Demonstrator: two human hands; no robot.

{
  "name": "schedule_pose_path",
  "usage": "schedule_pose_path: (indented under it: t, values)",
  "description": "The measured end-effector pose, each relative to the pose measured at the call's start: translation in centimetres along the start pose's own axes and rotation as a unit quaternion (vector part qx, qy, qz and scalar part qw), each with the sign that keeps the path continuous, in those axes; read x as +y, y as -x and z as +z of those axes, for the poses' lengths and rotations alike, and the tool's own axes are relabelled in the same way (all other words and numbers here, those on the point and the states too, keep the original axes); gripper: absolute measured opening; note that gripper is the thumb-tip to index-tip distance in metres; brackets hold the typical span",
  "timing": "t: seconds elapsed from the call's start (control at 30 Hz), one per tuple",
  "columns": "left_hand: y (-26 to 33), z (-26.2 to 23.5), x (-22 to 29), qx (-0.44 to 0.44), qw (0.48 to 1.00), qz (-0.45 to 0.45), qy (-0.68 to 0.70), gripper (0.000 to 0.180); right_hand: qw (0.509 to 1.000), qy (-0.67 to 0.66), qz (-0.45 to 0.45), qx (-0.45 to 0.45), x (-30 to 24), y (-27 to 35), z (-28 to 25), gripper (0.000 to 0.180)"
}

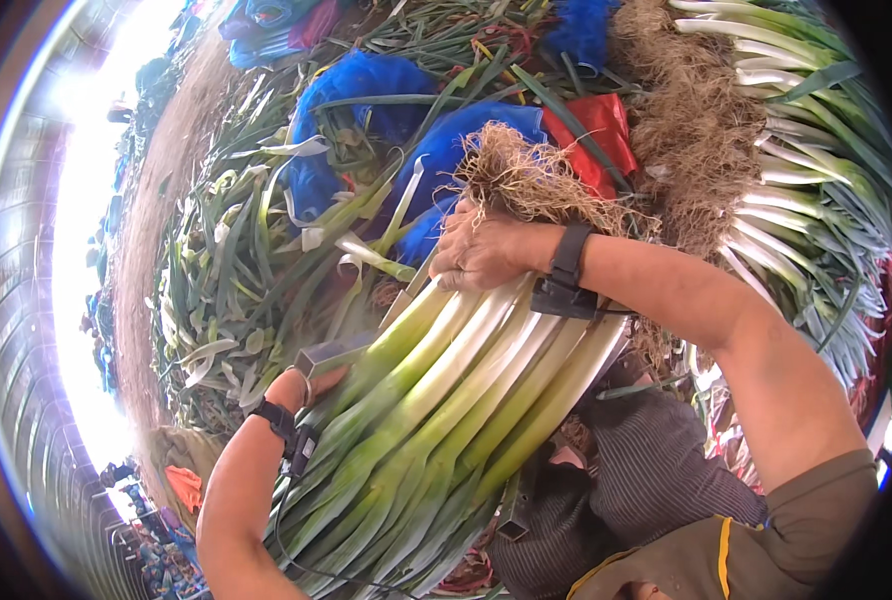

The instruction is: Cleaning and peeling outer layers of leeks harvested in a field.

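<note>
the leeks lie side by side in front of the person's lap, their roots pointing away. the right hand is curled on the pale stems, just below the roots. the left hand, well apart from it, is at the left edge of the leaves, near a metal frame; whether it grips, i cannot tell. beyond are blue mesh, a red sheet and, to the left, a leaf heap.
</note>
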State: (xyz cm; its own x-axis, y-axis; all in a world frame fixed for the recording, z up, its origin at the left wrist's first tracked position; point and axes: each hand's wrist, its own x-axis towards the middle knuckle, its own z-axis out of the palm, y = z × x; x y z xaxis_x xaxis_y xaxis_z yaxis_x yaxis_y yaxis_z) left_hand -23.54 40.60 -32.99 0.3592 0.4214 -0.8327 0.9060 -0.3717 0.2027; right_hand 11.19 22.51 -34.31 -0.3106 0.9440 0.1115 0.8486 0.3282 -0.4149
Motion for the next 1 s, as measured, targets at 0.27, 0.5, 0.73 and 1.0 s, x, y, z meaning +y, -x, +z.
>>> schedule_pose_path:
  t: [0.27, 0.5, 0.73, 1.0]
  values:
    - [2.6, -1.2, 4.3, 0.048, 0.970, 0.234, -0.035, 0.030, 0.999, 0.020, -0.006, 0.038, 0.6, 0.6, 0.5, 0.031]
    - [2.9, -3.7, -1.1, -0.054, 0.972, 0.081, 0.214, 0.030, 0.999, 0.001, -0.018, -0.027, -0.4, -1.7, 0.3, 0.037]
    - [10.0, -1.8, 1.7, -0.047, 0.962, 0.200, -0.179, 0.051, 0.985, 0.113, -0.117, 0.050, 2.6, -1.3, 3.7, 0.027]
    - [11.0, 1.6, 2.7, 0.025, 0.994, 0.063, -0.089, 0.055, 0.979, -0.120, 0.070, -0.151, 0.5, -2.2, 0.8, 0.036]
